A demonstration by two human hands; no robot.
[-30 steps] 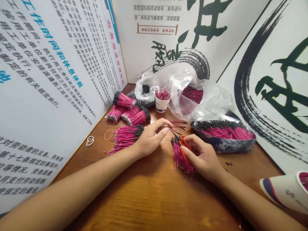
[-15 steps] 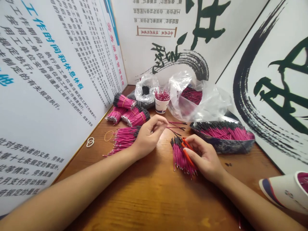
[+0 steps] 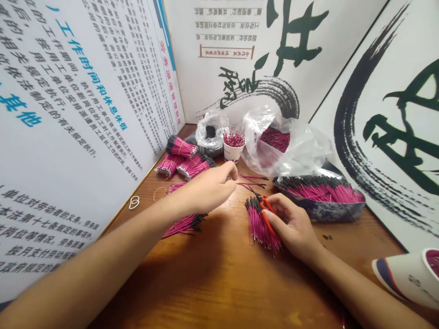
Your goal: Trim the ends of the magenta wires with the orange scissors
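Note:
My left hand is closed above the middle of the table, beside a few loose pink wires with black ends. What its fingers pinch, if anything, is hidden. In my right hand are orange-handled scissors, their dark tips pointing toward the loose wires. Under the scissors lies a pile of pink wires with black tops. Another pile of such wires lies partly hidden below my left forearm.
Banded wire bundles and a paper cup of wires stand at the back. Plastic bags, a full dark tray, white bands and a cup surround the work area. Printed panels enclose the table.
My left hand has turned over, its knuckles now more upward, and the forearm covers more of the left pile. My right hand holds the scissors nearly as before. The view has shifted slightly.

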